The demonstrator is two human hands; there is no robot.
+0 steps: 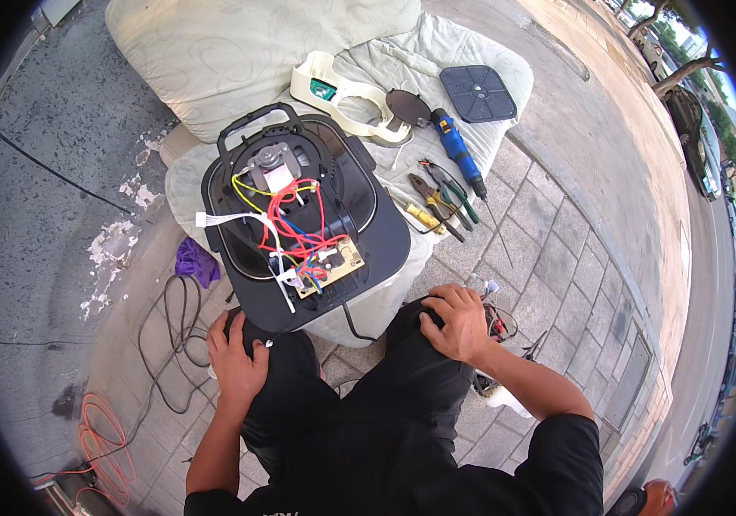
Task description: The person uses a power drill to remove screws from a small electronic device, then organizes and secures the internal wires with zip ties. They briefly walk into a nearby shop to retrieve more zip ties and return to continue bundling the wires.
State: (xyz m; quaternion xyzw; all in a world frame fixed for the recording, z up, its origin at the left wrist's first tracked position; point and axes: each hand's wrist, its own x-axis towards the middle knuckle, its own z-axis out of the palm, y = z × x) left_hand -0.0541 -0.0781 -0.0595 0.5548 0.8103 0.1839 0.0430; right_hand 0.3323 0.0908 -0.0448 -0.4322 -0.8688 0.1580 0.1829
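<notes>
Appliance (346, 211), drill (456, 146) on pale cushion (413, 58)

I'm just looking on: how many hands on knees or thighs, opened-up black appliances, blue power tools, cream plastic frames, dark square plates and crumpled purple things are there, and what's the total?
Hands (left hand, right hand): 2
Opened black appliance: 1
Blue power tool: 1
Cream plastic frame: 1
Dark square plate: 1
Crumpled purple thing: 1
Total: 7
</notes>
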